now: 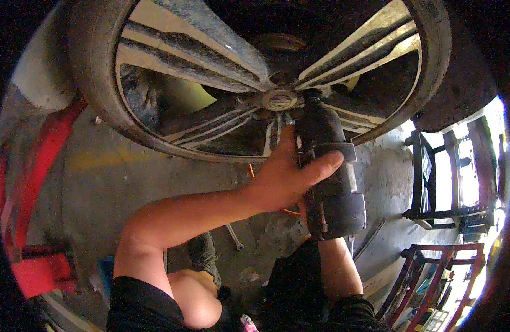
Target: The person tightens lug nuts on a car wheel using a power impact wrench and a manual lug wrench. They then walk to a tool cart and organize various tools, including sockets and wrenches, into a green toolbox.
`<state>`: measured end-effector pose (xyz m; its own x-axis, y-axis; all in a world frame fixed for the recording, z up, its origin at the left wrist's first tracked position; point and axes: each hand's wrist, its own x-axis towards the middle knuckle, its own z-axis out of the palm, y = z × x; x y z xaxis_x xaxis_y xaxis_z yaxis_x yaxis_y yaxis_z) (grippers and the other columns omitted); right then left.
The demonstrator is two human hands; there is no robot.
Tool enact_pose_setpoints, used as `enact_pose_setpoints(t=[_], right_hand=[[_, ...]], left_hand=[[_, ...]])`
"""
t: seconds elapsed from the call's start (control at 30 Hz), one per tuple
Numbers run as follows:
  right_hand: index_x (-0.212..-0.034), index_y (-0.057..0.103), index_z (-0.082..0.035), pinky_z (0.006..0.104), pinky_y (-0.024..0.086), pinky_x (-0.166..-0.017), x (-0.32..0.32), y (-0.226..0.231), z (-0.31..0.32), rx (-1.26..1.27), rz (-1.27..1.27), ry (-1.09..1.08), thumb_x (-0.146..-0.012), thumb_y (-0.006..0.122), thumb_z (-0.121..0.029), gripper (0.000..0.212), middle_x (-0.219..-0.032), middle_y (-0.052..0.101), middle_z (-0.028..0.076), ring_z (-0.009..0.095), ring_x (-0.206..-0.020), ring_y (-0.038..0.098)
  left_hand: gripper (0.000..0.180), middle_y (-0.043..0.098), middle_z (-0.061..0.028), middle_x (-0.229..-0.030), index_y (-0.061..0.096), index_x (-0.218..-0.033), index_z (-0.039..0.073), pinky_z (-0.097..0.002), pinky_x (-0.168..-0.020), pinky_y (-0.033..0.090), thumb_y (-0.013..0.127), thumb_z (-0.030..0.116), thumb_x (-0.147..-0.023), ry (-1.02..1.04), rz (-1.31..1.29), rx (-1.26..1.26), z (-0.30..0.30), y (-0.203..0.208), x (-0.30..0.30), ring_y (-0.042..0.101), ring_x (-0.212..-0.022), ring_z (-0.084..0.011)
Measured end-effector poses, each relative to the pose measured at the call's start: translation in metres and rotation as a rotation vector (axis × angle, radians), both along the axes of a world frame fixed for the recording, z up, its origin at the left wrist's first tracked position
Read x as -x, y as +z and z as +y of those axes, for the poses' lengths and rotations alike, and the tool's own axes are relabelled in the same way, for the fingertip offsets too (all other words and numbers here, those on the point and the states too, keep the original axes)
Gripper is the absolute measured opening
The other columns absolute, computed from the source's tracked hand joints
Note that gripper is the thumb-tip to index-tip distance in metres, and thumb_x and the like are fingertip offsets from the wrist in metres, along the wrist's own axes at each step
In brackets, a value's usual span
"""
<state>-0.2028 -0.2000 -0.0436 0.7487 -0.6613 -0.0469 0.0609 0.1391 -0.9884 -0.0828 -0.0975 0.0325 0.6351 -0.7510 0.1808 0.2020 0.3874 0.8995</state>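
A dark impact wrench (335, 182) points up at the hub of a car wheel (227, 66) with dusty, two-tone spokes. Its nose (312, 95) is at the lug area just right of the round centre cap (279, 100); whether it sits on a nut is hidden. My left hand (288, 174) is closed around the tool's body from the left, thumb across the top. From below, my right forearm (341, 268) reaches up behind the tool's rear end. Little of my right hand (302, 212) shows beside the tool, closed at the grip, which the body covers.
A red metal arm (39, 171) with a red base (43, 274) stands at the left. On the floor lie a combination wrench (234, 237) and an orange hose or cable (251, 170). Metal racks (454, 182) and a red-framed tool cart (432, 288) are at the right.
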Motion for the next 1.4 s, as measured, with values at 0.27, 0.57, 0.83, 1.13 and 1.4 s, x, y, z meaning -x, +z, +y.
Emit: enact_pose_setpoints(t=[0.27, 0.57, 0.83, 1.13, 1.4], right_hand=[[-0.112, 0.062, -0.004, 0.0306, 0.053, -0.072, -0.003, 0.002, 0.003, 0.005, 0.000, -0.024, -0.091, 0.060, -0.009, 0.022, -0.103, 0.065, 0.007, 0.015, -0.087, 0.062], [-0.110, 0.062, -0.004, 0.0297, 0.054, -0.068, 0.001, 0.008, -0.006, 0.008, 0.041, 0.060, -0.091, 0.059, -0.009, 0.019, -0.099, 0.066, 0.006, 0.015, -0.083, 0.063], [-0.108, 0.063, -0.004, 0.0290, 0.055, -0.065, -0.010, 0.003, -0.013, 0.027, 0.045, 0.066, -0.092, 0.059, -0.008, 0.018, -0.096, 0.067, 0.006, 0.014, -0.079, 0.064], [-0.102, 0.062, -0.006, 0.0274, 0.052, -0.057, -0.009, -0.003, -0.023, -0.049, 0.058, 0.036, -0.091, 0.060, -0.014, 0.014, -0.083, 0.064, 0.003, 0.013, -0.066, 0.061], [-0.106, 0.058, -0.008, 0.0260, 0.046, -0.046, 0.001, -0.016, -0.043, -0.090, 0.021, 0.119, -0.093, 0.062, -0.024, 0.022, -0.075, 0.057, 0.004, 0.016, -0.060, 0.058]], left_hand=[[0.073, 0.049, -0.0115, -0.110, 0.032, -0.129, -0.002, -0.0369, -0.091, 0.047, 0.075, 0.028, -0.079, -0.140, 0.128, 0.097, -0.006, 0.010, -0.009, 0.053, -0.100, -0.0199], [0.058, 0.053, -0.0074, -0.105, 0.043, -0.123, 0.002, -0.0344, -0.087, 0.047, 0.071, 0.034, -0.083, -0.023, 0.121, 0.157, -0.015, -0.008, -0.012, 0.055, -0.092, -0.0160], [0.041, 0.069, -0.0110, -0.085, 0.062, -0.103, 0.008, -0.0405, -0.071, 0.057, 0.045, 0.045, -0.098, -0.104, 0.841, 0.156, -0.041, 0.010, -0.030, 0.068, -0.073, -0.0262], [0.039, 0.068, -0.0131, -0.080, 0.062, -0.096, 0.005, -0.0425, -0.068, 0.057, 0.046, 0.040, -0.096, -0.168, 0.882, 0.134, -0.045, 0.008, -0.036, 0.067, -0.067, -0.0279], [0.036, 0.065, -0.0130, -0.071, 0.062, -0.090, 0.003, -0.0427, -0.063, 0.057, 0.053, 0.037, -0.091, -0.140, 0.807, 0.156, -0.060, 0.003, -0.041, 0.065, -0.061, -0.0287]])
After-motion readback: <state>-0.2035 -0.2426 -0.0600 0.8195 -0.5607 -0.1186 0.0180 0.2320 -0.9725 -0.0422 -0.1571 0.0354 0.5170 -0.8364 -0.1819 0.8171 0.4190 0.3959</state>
